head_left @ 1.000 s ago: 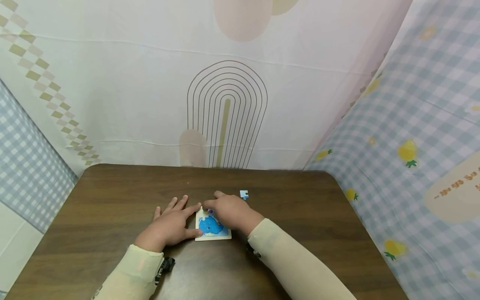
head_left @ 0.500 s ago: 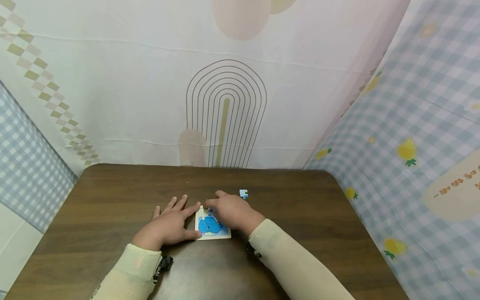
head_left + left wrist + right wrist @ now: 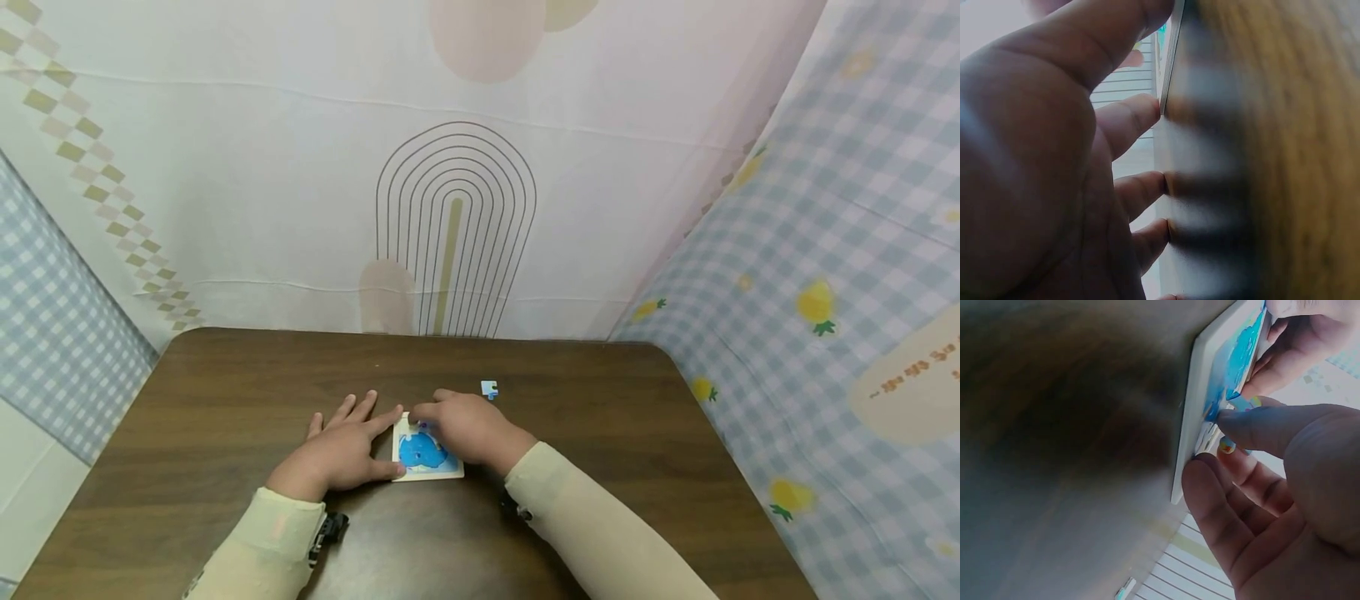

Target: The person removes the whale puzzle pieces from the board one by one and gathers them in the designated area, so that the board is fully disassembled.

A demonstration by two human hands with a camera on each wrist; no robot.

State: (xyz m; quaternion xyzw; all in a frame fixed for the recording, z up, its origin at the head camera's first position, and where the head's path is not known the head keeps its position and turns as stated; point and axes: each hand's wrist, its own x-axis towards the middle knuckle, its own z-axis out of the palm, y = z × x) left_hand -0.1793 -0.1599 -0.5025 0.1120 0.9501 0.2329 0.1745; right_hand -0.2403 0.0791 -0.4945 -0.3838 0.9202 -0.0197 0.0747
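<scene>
A small puzzle board [image 3: 427, 477] with a pale frame and a blue whale-like picture lies on the brown table. My left hand [image 3: 337, 454] rests spread at its left side, thumb on the lower left corner and index fingertip at the upper left corner. Over the board's upper right part, my right hand [image 3: 476, 429] pinches a small colourful puzzle piece [image 3: 1227, 446] between thumb and fingers. In the right wrist view that piece looks tilted against the board, partly covered by the fingers. The right hand hides much of the board's right side in the head view.
A loose light-blue puzzle piece [image 3: 489, 388] lies on the table [image 3: 600, 417] beyond the right hand. A patterned white cloth [image 3: 300, 208] hangs behind the table's far edge, and a checked cloth [image 3: 862, 250] hangs at the right.
My right hand has shifted slightly toward me, its fingers lower over the board's top edge. The left hand stays in place on the board, and the loose piece has not moved.
</scene>
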